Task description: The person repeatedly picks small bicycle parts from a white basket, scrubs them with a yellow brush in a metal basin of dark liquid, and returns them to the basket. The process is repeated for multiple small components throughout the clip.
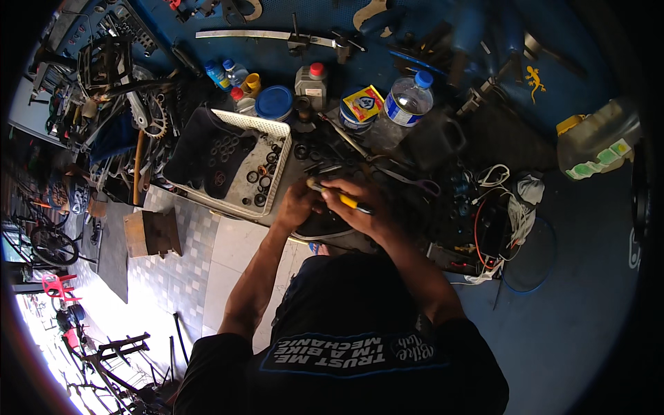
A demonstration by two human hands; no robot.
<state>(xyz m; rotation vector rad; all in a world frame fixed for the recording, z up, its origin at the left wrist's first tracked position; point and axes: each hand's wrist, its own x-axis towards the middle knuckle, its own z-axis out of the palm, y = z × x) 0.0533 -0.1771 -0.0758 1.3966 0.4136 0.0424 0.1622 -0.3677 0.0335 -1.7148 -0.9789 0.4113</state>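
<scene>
Both my hands meet over the workbench, in front of several small dark parts. My right hand (365, 216) is closed around a tool with a yellow and black handle (348, 201); its kind cannot be made out, as its tip is among my fingers. My left hand (297, 205) is closed beside the tool's tip, and whatever its fingers hold is too dark and small to name. Just left of it lies a white plastic tray (278, 176) with black rings (260, 199) and a dark cloth (200, 149) in it.
Along the back stand a grey bottle with a red cap (311, 86), a blue-lidded tub (274, 102) and a large clear bottle (408, 104). Bicycle cranks (142, 114) are piled at the left. Cables (481, 232) tangle at the right. A wooden box (149, 234) stands below left.
</scene>
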